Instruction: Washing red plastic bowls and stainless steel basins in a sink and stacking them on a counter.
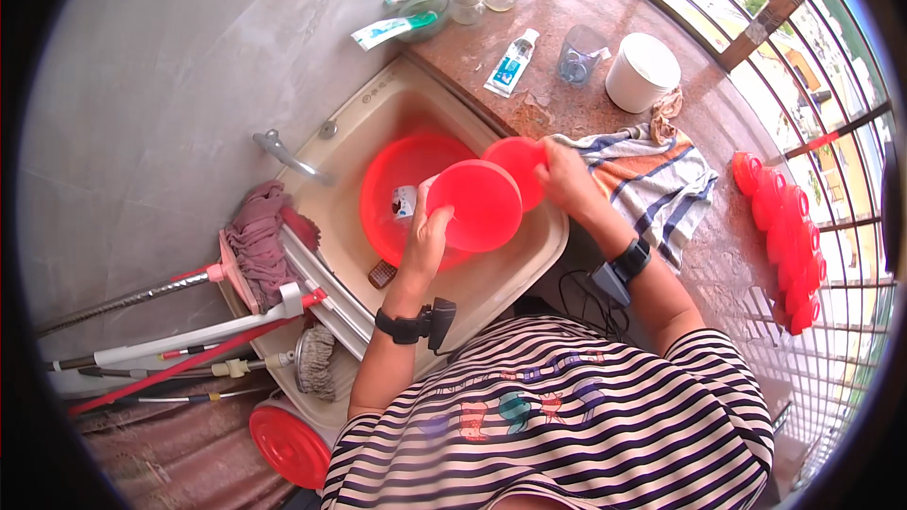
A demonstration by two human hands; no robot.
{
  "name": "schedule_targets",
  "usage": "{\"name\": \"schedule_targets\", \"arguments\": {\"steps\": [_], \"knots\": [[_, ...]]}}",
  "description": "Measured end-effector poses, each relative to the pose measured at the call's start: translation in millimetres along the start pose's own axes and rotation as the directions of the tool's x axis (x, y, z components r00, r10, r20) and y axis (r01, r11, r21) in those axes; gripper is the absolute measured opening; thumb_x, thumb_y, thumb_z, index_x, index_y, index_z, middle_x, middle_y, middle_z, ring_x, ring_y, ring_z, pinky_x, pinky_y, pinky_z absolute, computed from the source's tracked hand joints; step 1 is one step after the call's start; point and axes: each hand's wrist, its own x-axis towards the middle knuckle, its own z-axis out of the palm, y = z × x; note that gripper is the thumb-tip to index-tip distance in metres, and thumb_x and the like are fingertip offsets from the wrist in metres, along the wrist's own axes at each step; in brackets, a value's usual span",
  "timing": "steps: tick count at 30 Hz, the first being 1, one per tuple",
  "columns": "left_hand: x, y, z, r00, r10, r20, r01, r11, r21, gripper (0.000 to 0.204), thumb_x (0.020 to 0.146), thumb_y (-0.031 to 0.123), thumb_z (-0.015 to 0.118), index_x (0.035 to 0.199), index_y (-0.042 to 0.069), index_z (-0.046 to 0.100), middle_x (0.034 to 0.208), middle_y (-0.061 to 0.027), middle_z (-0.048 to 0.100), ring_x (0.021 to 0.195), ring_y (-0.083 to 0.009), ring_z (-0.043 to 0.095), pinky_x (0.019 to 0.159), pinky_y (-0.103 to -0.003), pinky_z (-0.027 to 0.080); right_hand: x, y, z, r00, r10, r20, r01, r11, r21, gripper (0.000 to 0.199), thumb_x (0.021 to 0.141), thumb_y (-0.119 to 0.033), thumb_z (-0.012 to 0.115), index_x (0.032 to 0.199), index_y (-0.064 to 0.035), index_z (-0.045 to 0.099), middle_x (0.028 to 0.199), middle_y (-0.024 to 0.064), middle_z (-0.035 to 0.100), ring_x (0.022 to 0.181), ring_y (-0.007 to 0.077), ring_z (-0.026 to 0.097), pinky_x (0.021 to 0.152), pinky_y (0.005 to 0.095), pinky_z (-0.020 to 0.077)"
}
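Observation:
My left hand (427, 231) grips the near rim of a red plastic scoop (477, 203) held over the beige sink (515, 269). My right hand (565, 175) is closed on the scoop's red handle end (518, 159) at the far side. Under the scoop, inside the sink, sits a larger red basin (397, 170) with a small white object (404, 200) in it. A metal tap (283, 156) juts from the sink's left rim. Both wrists wear black bands with small devices.
A striped towel (652, 179) lies on the stone counter (605, 0) to the right. Behind it stand a white tub (642, 71), a clear cup (578, 55), tubes and jars. Red caps (784, 236) line the window grille. Mops (255, 246) and a red lid (288, 444) are on the left.

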Motion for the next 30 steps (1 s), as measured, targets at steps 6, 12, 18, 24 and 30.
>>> {"name": "schedule_targets", "arguments": {"steps": [6, 12, 18, 24, 30], "knots": [[-25.5, -40.8, -14.7, 0.990, 0.071, 0.125, -0.095, 0.976, 0.196, 0.031, 0.090, 0.007, 0.044, 0.119, 0.001, 0.048, 0.115, -0.0164, 0.054, 0.107, -0.0239, 0.052, 0.094, -0.033, 0.040, -89.3, -35.8, 22.9, 0.966, 0.205, 0.157, -0.237, 0.945, 0.225, 0.020, 0.075, -0.009, 0.053, 0.091, 0.0026, 0.048, 0.086, 0.0277, 0.061, 0.087, 0.0466, 0.057, 0.078, 0.0509, 0.0452], [-75.7, -71.1, 1.6, 0.953, 0.024, 0.301, -0.017, 1.000, -0.027, 0.036, 0.092, 0.009, 0.043, 0.128, 0.005, 0.044, 0.123, -0.0125, 0.052, 0.116, -0.0222, 0.049, 0.099, -0.034, 0.039, -167.7, -51.1, 29.2, 0.797, 0.489, 0.354, -0.603, 0.675, 0.425, 0.032, 0.079, -0.016, 0.061, 0.104, 0.0017, 0.052, 0.077, 0.0142, 0.065, 0.059, 0.0180, 0.065, 0.053, 0.0311, 0.0517], [-120.0, -82.2, 10.2, 0.734, -0.438, 0.519, 0.646, 0.686, -0.335, 0.034, 0.094, 0.016, 0.046, 0.126, 0.003, 0.051, 0.118, -0.0093, 0.058, 0.106, -0.0207, 0.059, 0.088, -0.035, 0.050, -238.5, -55.9, 21.6, 0.785, 0.473, 0.399, -0.606, 0.457, 0.651, 0.048, 0.081, -0.015, 0.066, 0.123, -0.0041, 0.047, 0.101, 0.0078, 0.059, 0.072, 0.0086, 0.056, 0.062, 0.0217, 0.0464], [-133.7, -71.5, 45.5, 0.646, -0.442, 0.623, 0.649, 0.747, -0.144, 0.036, 0.094, 0.014, 0.047, 0.129, 0.005, 0.048, 0.118, -0.0112, 0.059, 0.105, -0.0240, 0.062, 0.081, -0.039, 0.056, -305.6, -48.8, -16.2, 0.812, 0.418, 0.407, -0.508, 0.161, 0.846, 0.056, 0.086, -0.026, 0.068, 0.131, -0.0067, 0.040, 0.108, 0.0063, 0.053, 0.083, 0.0087, 0.056, 0.073, 0.0214, 0.0472], [-170.6, -53.0, 119.4, 0.523, -0.452, 0.723, 0.657, 0.754, -0.005, 0.035, 0.092, 0.013, 0.048, 0.126, 0.005, 0.050, 0.115, -0.0100, 0.059, 0.102, -0.0208, 0.063, 0.074, -0.034, 0.057, -394.4, -7.5, -26.6, 0.782, 0.518, 0.346, -0.323, -0.138, 0.936, 0.046, 0.099, -0.042, 0.044, 0.132, -0.0106, 0.042, 0.111, 0.0062, 0.056, 0.093, 0.0122, 0.058, 0.081, 0.0298, 0.0498]]}}
